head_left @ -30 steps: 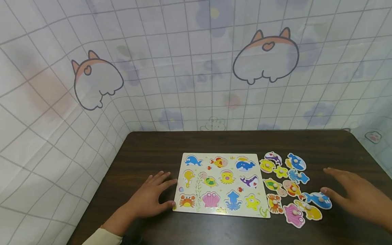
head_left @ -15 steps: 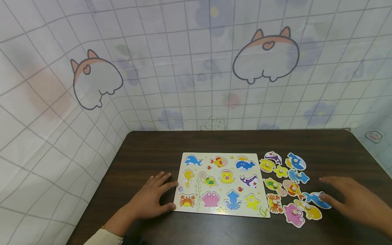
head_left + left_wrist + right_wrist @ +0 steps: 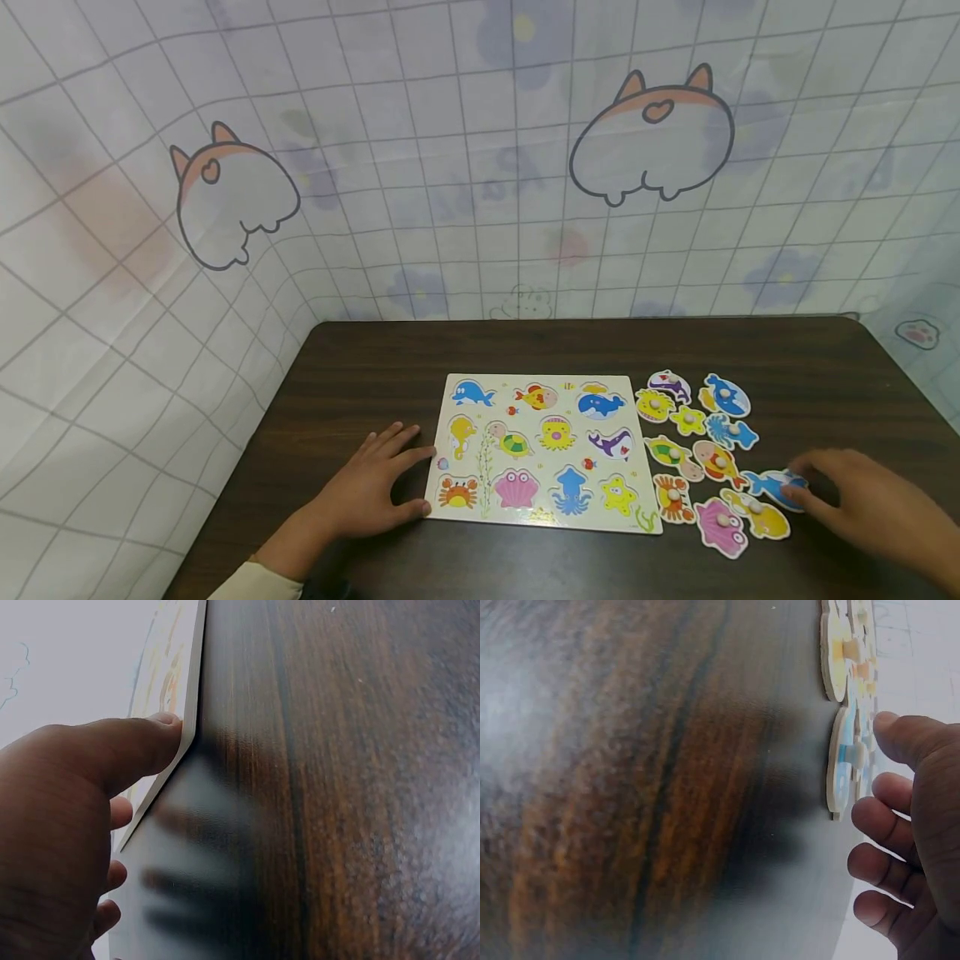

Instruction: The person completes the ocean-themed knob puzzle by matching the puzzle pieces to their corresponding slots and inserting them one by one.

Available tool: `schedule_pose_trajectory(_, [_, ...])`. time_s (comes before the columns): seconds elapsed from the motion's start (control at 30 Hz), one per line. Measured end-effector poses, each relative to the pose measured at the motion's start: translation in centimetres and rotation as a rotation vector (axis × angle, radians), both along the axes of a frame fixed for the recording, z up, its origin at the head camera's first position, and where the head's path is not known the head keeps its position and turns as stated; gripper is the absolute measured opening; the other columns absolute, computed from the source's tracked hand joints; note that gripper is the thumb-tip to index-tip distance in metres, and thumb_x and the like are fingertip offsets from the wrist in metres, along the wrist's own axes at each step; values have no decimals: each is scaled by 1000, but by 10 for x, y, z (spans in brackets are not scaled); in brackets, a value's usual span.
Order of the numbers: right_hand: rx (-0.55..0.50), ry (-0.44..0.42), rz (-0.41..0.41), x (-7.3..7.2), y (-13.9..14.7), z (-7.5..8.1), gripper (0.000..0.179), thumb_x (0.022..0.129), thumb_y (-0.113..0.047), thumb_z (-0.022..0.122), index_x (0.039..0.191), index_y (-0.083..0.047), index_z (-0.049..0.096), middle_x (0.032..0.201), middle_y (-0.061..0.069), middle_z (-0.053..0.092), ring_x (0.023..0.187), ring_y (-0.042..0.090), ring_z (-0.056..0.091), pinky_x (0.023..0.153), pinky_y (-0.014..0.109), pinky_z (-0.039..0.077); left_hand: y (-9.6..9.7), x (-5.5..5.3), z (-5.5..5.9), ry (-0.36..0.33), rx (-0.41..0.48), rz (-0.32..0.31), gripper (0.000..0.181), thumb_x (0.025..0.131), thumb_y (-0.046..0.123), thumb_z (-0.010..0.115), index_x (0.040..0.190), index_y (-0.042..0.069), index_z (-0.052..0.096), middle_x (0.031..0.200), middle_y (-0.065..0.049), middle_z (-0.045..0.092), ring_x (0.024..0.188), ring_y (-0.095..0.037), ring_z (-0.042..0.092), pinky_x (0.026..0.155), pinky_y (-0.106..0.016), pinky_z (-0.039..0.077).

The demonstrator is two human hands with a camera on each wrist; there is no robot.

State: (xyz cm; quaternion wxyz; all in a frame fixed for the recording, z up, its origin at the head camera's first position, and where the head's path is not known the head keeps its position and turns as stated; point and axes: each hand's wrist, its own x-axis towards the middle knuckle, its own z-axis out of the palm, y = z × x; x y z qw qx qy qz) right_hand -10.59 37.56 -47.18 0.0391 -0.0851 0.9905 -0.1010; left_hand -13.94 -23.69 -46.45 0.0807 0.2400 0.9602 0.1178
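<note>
Puzzle board [image 3: 545,477] found flat on tabletop [image 3: 360,354], set in from far edge; board's near-left corner touched by thumb of left hand [image 3: 363,487], fingers spread, unclenched; blue piece [image 3: 767,483] noted toward tabletop's right edge, partly covered by right hand [image 3: 870,507], fingers loosely bent, released; other knobbed pieces [image 3: 705,455] clustered between board and right hand

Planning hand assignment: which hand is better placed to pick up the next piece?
Right, most likely: the right hand is at the blue piece, beside its knob, while the left hand touches the board at its opposite side.
</note>
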Motion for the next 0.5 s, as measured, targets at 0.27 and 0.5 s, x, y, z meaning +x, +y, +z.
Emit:
schedule_pose_trajectory(0.27, [6,-41,-16,-1,0,-6,31,89,-36,80,89,-7,68,77,-2,55,68,16,50,60,42,51,1,-1,0,-8,-8,7,75,87,60,74,151,27,53,164,-9,33,154,-34,20,120,-63,17])
schedule_pose_trajectory(0.5, [21,-21,-11,0,0,-9,27,89,-35,79,87,-10,68,74,-3,53,66,16,47,57,37,46,2,0,1,-16,-1,7,75,87,61,74,150,26,54,164,-9,33,154,-34,20,119,-64,17])
